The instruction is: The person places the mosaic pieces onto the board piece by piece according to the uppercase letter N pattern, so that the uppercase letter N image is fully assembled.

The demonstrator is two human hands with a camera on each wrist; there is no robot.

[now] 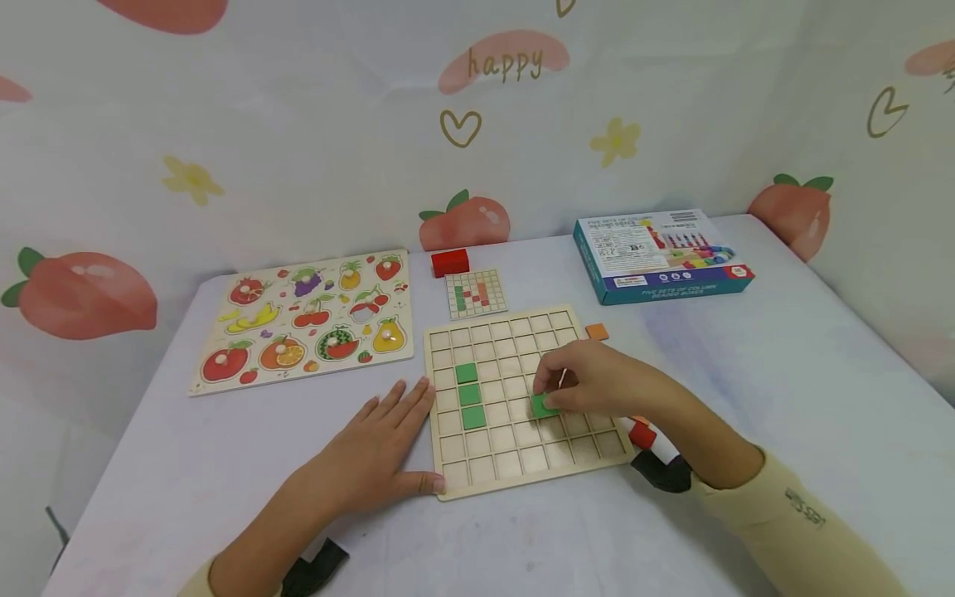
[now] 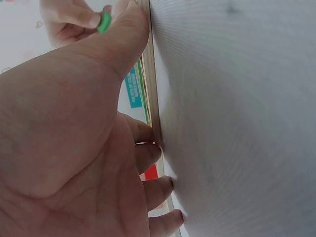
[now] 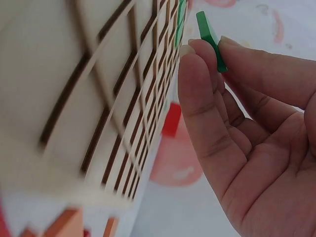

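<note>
A wooden grid board [image 1: 507,452] lies on the table with three green square tiles [image 1: 470,395] set in one column on its left side. My right hand [image 1: 597,377] is over the middle of the board and pinches another green tile [image 3: 211,42] between thumb and fingertips. In the right wrist view that tile is tilted and held off the grid. My left hand [image 1: 373,456] lies spread with straight fingers at the board's left edge, its thumb at the lower left corner. Behind the board lies a small pattern card [image 1: 477,293] printed with coloured squares.
A red block [image 1: 451,263] stands behind the card. To the left lies a fruit peg puzzle [image 1: 313,319]; a teal box [image 1: 664,257] sits at the back right. An orange tile [image 1: 597,332] and red pieces [image 1: 642,434] lie by the board's right edge, partly under the right arm.
</note>
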